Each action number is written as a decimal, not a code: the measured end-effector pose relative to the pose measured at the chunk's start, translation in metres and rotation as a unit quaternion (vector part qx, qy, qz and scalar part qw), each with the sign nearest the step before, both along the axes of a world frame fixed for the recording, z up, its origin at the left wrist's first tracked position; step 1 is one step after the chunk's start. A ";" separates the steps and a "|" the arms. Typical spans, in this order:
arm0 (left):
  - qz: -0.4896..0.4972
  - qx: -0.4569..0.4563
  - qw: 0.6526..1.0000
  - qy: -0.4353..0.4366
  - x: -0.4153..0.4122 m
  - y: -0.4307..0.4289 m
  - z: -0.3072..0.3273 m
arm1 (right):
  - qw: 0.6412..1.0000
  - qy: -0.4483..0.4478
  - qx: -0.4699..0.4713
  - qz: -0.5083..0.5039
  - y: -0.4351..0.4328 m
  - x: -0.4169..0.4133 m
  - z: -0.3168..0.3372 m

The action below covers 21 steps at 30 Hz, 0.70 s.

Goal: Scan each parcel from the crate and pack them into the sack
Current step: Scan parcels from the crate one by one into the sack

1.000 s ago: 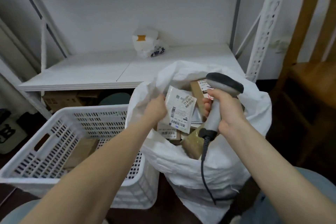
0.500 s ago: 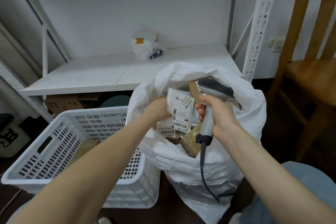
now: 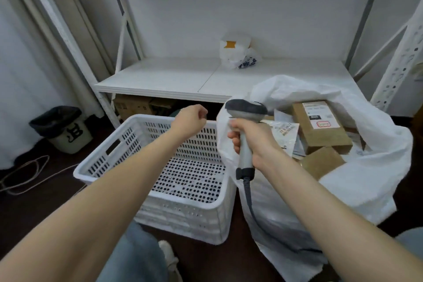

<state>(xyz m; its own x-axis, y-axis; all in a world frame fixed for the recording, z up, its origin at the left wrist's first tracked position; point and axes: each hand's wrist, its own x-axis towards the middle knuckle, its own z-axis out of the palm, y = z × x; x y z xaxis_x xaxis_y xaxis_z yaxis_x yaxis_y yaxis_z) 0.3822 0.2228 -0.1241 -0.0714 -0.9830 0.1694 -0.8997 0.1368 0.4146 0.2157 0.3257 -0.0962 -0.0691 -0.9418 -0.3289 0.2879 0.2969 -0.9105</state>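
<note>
The white perforated crate [image 3: 190, 217] stands on the floor in the middle, and no parcel shows on the part of its bottom that I can see. My left hand [image 3: 190, 119] hovers over its far rim, fingers loosely curled, holding nothing. To the right my right hand [image 3: 254, 139] grips the handle of the grey barcode scanner [image 3: 246, 110] at the mouth of the white sack [image 3: 357, 181]. Inside the sack lie a labelled brown box [image 3: 320, 126], a flat white parcel [image 3: 286, 135] and a smaller brown box [image 3: 322, 162].
A white shelf [image 3: 171, 80] runs behind, with a crumpled white bag [image 3: 238, 55] on it and cardboard boxes [image 3: 132, 105] beneath. A lined bin [image 3: 66, 130] and loose cables [image 3: 27, 174] sit on the floor at left. The scanner cord [image 3: 251, 208] hangs down the sack's front.
My left hand has let go of the flat white parcel in the sack and swung left over the crate. The view has turned left, and my right hand still holds the scanner.
</note>
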 end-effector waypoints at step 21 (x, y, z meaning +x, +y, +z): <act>0.161 0.344 0.924 -0.044 0.228 -0.095 -0.205 | 0.952 0.270 0.049 0.134 -0.200 0.221 -0.212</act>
